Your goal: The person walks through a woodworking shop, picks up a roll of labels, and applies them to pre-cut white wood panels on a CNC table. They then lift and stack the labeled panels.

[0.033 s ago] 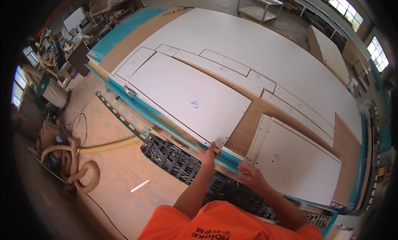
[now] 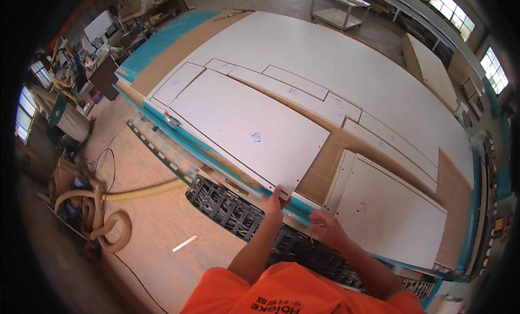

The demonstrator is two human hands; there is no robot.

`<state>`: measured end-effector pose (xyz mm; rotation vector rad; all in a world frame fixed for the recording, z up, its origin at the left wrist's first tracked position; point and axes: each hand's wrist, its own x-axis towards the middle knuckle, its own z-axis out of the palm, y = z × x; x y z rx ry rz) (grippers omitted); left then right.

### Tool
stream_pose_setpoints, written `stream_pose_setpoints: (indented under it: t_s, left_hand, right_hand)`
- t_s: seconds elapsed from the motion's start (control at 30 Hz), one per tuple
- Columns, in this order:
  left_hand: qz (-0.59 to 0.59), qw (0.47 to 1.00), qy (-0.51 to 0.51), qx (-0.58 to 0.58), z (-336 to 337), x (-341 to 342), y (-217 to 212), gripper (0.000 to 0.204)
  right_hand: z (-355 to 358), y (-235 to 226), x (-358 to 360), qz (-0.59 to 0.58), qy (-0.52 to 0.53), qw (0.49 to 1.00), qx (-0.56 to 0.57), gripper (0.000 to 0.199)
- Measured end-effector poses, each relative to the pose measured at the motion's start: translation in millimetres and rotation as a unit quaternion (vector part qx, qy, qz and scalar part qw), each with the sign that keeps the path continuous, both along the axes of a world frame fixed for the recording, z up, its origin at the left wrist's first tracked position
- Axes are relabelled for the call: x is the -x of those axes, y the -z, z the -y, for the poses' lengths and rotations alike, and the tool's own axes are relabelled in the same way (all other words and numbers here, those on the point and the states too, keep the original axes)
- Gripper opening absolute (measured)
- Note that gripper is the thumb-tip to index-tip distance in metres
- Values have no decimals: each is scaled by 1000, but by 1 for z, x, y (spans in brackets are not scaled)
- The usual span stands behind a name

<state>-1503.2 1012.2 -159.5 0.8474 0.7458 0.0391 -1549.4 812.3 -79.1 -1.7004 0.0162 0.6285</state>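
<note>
White cut panel lay on the machine bed; left hand pinched its near corner, while right hand hovered just beside, fingers loosely curled, holding nothing.

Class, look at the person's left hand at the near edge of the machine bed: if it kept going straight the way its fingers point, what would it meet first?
The left hand already touches the near corner of the large white panel. Going straight on, it would probably slide onto that panel's flat top; nothing else shows in that line.
</note>
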Motion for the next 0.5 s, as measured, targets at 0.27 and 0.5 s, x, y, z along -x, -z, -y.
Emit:
stream_pose_setpoints:
  t_s: [0.27,0.5]
  left_hand:
    - [31,989,108,100,9,44,-84,30]
    - [52,782,376,-494,-68,54,-136,28]
  right_hand:
    - [-60,-21,-89,-110,261,917,-281,40]
    - [46,-53,-41,-80,381,907,-160,32]
